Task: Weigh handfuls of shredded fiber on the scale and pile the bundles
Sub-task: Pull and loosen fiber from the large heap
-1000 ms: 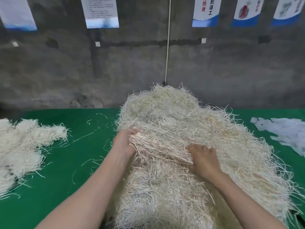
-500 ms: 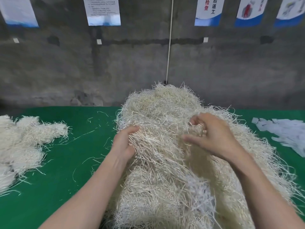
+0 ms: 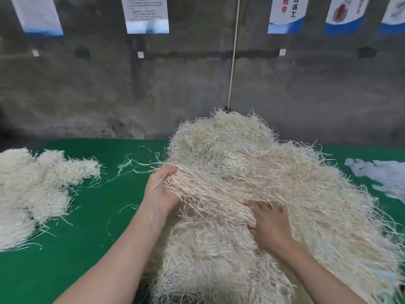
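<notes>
Two hands on fiber heap [image 3: 230,154] mid green table [image 3: 87,249] | right hand [image 3: 271,227], lifted half a second ago, now presses flat into it | left hand [image 3: 161,191] cups tuft [image 3: 208,189] end, fingers open | handful unfinished, scale unseen

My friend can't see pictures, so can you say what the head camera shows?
Two bare hands reach into a big pile of pale shredded fiber on a green table: the left hand cups its left edge, the right hand presses into its middle. A smaller fiber heap lies farther left.
</notes>
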A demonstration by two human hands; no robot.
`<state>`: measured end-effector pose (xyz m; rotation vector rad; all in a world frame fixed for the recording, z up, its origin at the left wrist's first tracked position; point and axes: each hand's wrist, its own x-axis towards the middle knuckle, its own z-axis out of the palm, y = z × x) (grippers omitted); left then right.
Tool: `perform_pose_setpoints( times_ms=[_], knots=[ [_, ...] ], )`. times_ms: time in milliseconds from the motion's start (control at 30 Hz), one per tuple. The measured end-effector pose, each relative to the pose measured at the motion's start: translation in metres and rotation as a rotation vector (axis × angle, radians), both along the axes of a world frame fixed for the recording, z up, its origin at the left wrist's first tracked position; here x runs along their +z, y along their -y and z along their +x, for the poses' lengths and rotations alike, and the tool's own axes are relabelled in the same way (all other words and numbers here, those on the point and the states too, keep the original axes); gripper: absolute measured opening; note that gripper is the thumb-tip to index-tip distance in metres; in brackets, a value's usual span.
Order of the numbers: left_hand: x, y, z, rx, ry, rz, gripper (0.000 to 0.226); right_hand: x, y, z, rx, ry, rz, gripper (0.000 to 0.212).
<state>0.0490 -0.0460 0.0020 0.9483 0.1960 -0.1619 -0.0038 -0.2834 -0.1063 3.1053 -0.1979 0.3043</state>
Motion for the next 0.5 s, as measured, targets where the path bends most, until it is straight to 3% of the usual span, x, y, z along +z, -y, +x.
perform_pose_setpoints(
  times_ms=[167, 267, 367, 500],
  knots=[
    [-0.012, 0.003, -0.001, 0.009, -0.140, -0.074, 0.014, -0.001, 0.021, -0.019, -0.080, -0.097, -0.022, 0.079],
    [-0.014, -0.006, -0.001, 0.002, -0.151, -0.106, 0.028, 0.005, 0.023, -0.027, -0.059, -0.171, -0.010, 0.085],
    [-0.010, -0.014, -0.001, -0.028, -0.079, -0.148, 0.041, 0.027, 0.019, -0.039, 0.058, -0.238, 0.242, 0.082],
    [-0.007, -0.020, -0.001, -0.069, -0.027, -0.081, 0.015, 0.099, 0.015, -0.055, 0.269, -0.224, 0.667, 0.055]
  ],
)
